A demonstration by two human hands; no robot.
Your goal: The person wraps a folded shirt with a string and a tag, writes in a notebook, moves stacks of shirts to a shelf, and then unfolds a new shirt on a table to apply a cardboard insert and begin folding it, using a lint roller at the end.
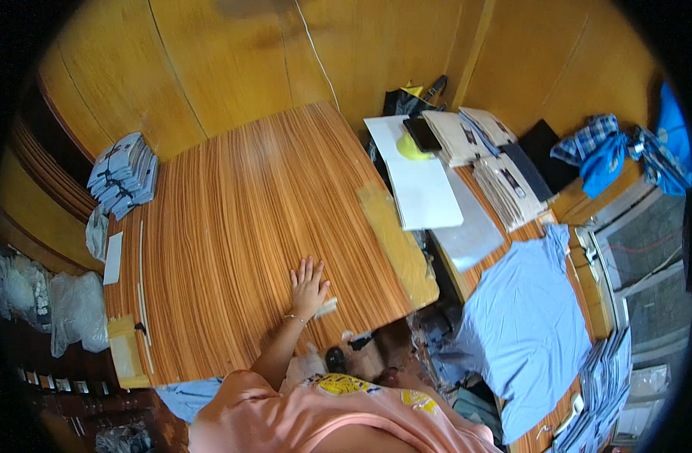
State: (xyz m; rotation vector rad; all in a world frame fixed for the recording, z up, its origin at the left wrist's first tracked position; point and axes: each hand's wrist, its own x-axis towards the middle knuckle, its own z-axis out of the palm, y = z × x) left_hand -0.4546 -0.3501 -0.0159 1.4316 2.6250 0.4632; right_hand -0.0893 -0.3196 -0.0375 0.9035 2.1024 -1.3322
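My left hand [308, 291] lies palm down near the front edge of a wood-grain table [248, 219], fingers stretched out and a little apart. It holds nothing. A thin bracelet circles that wrist. Just beside the hand, a small whitish strip [326, 307] lies on the tabletop. My right hand does not show clearly; that side of my body is at the lower edge, below the table.
Folded shirts [123, 177] are stacked at the table's far left corner. To the right, a side table carries white sheets [425, 192], a black phone [421, 134], packed beige garments [508, 189] and a spread light-blue shirt [523, 317]. More folded shirts [602, 385] stand at the lower right.
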